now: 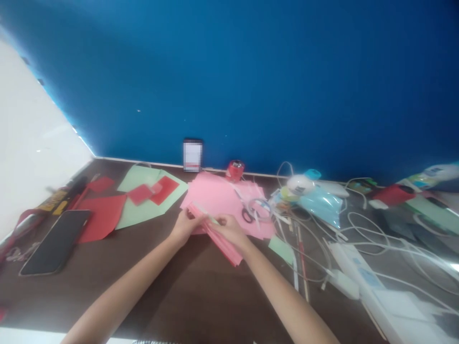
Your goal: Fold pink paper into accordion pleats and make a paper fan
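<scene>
A narrow folded stack of pink paper (pixel 224 244) is held between both hands, slanting from upper left to lower right. My left hand (pixel 186 226) grips its upper left end. My right hand (pixel 229 229) is closed over its middle, and a bit of light green shows by the fingertips. Beneath and behind lie large pink sheets (pixel 215 191). Scissors (pixel 247 215) with dark handles rest on the sheets to the right of my hands. A clear tape roll (pixel 260 209) lies beside them. The picture is slightly blurred.
Green sheets (pixel 132 215) and red paper (pixel 102 217) lie left, near a dark phone (pixel 55 243). A red round object (pixel 235 170) and an upright device (pixel 192 155) stand by the blue wall. Cables, a blue packet (pixel 324 203) and a white power strip (pixel 362 277) crowd the right.
</scene>
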`<control>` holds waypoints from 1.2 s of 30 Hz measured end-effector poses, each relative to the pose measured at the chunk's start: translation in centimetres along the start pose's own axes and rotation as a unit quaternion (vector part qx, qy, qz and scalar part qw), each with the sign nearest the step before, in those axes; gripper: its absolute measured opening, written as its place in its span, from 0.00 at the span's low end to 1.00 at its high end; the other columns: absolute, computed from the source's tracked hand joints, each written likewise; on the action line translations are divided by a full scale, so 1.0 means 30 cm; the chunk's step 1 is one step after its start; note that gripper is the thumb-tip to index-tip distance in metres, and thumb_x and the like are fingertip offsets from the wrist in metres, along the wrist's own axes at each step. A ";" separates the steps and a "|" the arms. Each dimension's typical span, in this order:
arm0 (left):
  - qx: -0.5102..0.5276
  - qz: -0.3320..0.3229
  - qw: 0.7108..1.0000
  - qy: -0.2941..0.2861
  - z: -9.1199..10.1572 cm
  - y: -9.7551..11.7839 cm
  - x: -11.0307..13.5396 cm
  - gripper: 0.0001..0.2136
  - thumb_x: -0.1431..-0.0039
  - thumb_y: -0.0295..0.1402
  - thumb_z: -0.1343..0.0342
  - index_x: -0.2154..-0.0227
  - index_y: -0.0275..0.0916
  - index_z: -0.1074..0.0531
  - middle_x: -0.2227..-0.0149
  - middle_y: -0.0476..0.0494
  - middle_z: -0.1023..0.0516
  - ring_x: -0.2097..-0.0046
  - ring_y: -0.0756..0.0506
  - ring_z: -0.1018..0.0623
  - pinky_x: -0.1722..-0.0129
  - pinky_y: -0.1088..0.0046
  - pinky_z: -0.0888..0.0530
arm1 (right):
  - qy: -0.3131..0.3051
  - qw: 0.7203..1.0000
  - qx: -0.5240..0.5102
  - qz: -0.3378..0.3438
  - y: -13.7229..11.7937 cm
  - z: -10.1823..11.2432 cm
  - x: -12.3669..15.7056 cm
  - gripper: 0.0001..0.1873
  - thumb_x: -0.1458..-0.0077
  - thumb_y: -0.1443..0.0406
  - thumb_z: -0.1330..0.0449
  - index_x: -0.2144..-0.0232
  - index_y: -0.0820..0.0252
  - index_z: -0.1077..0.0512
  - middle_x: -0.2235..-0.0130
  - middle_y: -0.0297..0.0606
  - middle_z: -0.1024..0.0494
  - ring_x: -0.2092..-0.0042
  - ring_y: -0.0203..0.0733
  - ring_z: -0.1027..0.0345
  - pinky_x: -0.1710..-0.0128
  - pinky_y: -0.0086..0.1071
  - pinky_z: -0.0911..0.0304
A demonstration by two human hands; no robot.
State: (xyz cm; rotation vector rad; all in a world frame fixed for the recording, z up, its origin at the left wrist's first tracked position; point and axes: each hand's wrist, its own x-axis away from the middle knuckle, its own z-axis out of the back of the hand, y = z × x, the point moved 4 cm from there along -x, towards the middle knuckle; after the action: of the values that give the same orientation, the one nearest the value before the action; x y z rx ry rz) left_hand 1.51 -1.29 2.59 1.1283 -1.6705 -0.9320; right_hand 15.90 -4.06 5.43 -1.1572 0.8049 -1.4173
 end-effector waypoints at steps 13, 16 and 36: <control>0.110 0.012 0.990 -0.084 -0.048 -0.009 -0.019 0.17 0.55 0.31 0.36 0.60 0.34 0.30 0.52 0.34 0.27 0.51 0.41 0.27 0.52 0.67 0.30 | -0.024 0.996 -0.063 -0.066 0.027 0.045 0.078 0.18 0.60 0.53 0.36 0.77 0.65 0.28 0.77 0.33 0.29 0.73 0.35 0.38 0.73 0.28 0.46; 0.114 -0.011 0.991 -0.068 -0.055 -0.015 -0.020 0.17 0.55 0.31 0.36 0.60 0.34 0.29 0.52 0.35 0.27 0.50 0.40 0.28 0.51 0.65 0.31 | -0.049 0.997 -0.034 -0.040 0.012 0.056 0.091 0.16 0.58 0.54 0.38 0.77 0.64 0.29 0.78 0.31 0.31 0.75 0.34 0.40 0.74 0.28 0.48; 0.279 -0.047 0.956 0.077 0.017 0.031 -0.050 0.11 0.48 0.23 0.44 0.60 0.34 0.33 0.51 0.32 0.28 0.47 0.41 0.30 0.45 0.62 0.35 | 0.206 0.969 0.074 0.110 0.074 0.140 0.058 0.14 0.55 0.54 0.41 0.77 0.59 0.26 0.76 0.36 0.25 0.71 0.44 0.33 0.69 0.34 0.38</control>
State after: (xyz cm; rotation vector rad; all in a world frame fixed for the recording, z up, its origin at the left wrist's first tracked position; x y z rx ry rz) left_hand 1.06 0.47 2.88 1.6185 -1.8138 -0.4104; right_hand 20.67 -5.64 4.99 -0.6404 1.0606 -1.5207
